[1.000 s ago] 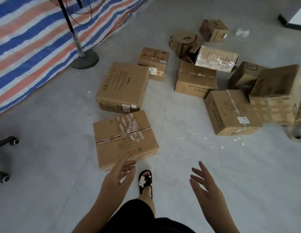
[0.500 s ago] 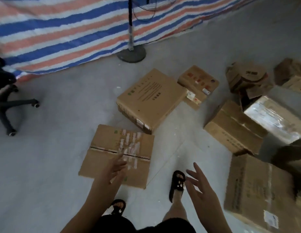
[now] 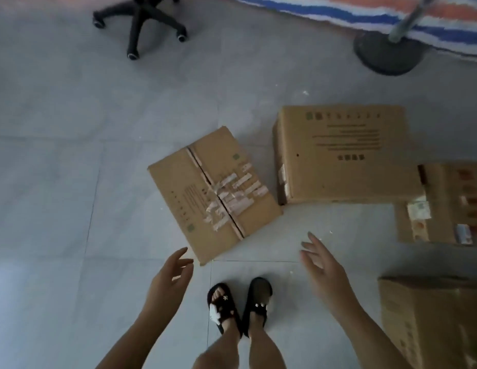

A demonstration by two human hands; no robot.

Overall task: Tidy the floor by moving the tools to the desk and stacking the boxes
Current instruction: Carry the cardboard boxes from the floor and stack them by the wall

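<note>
Above the taped box [image 3: 213,193], both hands, left [image 3: 169,278] and right [image 3: 324,270], hover spread-fingered, holding nothing.

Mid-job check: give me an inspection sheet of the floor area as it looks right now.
Surface: grey tiled floor, white crumbs scattered.
Job's things: taped box lies flat before the feet; large box beside it; labelled box and another box at right. No tools seen.
Clutter: crumbs only.
Hands: left hand and right hand open, holding nothing, near the taped box.
Cables: nothing seen.
Surroundings: chair base, stand base, striped tarp.
</note>
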